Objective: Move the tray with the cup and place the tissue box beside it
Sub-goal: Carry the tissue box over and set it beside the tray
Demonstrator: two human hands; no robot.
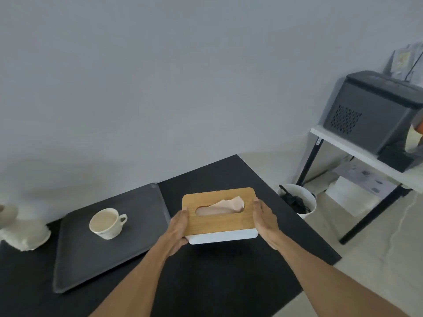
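Note:
A dark grey tray (pixel 142 202) lies on the black table (pixel 217 282), left of centre. A white cup (pixel 107 223) with a pale drink stands upright on the tray. To the tray's right is a tissue box (pixel 220 221) with a wooden lid, a white base and a tissue poking out of the slot. My left hand (pixel 179 228) grips its left end and my right hand (pixel 265 217) grips its right end. The box appears lifted slightly above the table, a shadow beneath it.
Crumpled white material (pixel 25 234) sits at the table's left edge. Right of the table, a white bin (pixel 297 200) stands on the floor. Behind the bin, a white shelf table (pixel 357 149) carries a black printer (pixel 375 110). A grey wall runs behind the table.

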